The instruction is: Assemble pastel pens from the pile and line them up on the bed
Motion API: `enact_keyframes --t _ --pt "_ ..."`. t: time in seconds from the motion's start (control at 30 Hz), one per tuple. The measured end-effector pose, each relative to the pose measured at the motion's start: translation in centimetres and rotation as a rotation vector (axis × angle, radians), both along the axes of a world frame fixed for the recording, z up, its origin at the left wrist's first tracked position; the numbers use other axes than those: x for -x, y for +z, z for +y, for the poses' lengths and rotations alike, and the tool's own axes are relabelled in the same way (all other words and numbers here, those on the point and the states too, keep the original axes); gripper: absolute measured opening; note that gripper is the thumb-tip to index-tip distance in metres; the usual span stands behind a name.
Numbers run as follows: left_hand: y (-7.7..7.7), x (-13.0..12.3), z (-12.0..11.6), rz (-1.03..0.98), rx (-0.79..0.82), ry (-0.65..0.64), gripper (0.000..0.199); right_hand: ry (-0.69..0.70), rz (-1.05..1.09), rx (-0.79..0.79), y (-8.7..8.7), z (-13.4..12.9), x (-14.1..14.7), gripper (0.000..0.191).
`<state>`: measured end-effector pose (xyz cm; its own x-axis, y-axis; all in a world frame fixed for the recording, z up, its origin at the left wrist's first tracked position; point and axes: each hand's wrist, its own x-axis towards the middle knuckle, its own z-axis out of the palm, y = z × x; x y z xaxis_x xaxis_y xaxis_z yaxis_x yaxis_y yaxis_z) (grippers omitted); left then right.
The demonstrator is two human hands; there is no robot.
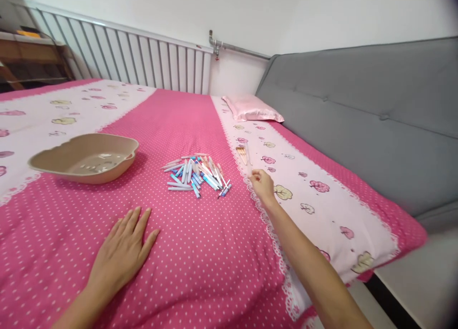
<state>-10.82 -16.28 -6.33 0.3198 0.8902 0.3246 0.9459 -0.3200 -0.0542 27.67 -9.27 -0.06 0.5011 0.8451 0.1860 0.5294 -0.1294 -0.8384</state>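
Pinching a pale pen (247,153) by its near end over the bed (200,272), your right hand (263,186) has something probably light, stiff and slick, best held mid-barrel, while your left hand (125,245) lies flat.

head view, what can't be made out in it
Head view:
- Left hand: palm hidden by its back.
- Right hand: the pale item held is too blurred to name.
- Pen pile: lower pieces covered by those on top.
- Basin: white bits inside too small to name.
- Wooden table: cut off by left edge.
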Motion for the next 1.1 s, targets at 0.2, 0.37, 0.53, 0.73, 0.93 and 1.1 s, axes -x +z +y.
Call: enact_keyframes --t 0.2,0.37,0.53,0.73,0.93,1.1 --pt "1.5 -1.7 -0.7 0.016 -0.04 0.084 0.074 -0.26 -0.111 0.219 -1.7 -0.9 -6.4 0.019" --pt "1.7 -1.7 -0.8 0.018 -0.025 0.097 0.072 -0.304 -0.175 0.297 -3.5 -1.2 -7.1 0.03" --pt "1.9 -1.9 -0.9 -0.008 -0.012 0.115 0.072 -0.337 -0.252 0.27 -4.8 -1.1 -6.6 0.031" --pt "2.1 -2.1 -1.0 -0.072 -0.01 0.101 0.072 -0.352 -0.317 0.215 -5.4 -1.5 -6.1 0.03" --pt "2.1 -2.1 -1.1 -0.085 -0.005 0.105 0.072 -0.345 -0.37 0.181 -5.5 -2.0 -5.9 0.03" --pt "2.1 -2.2 -1.1 -0.107 -0.003 0.106 0.07 -0.324 -0.395 0.171 -5.6 -2.2 -5.8 0.031"
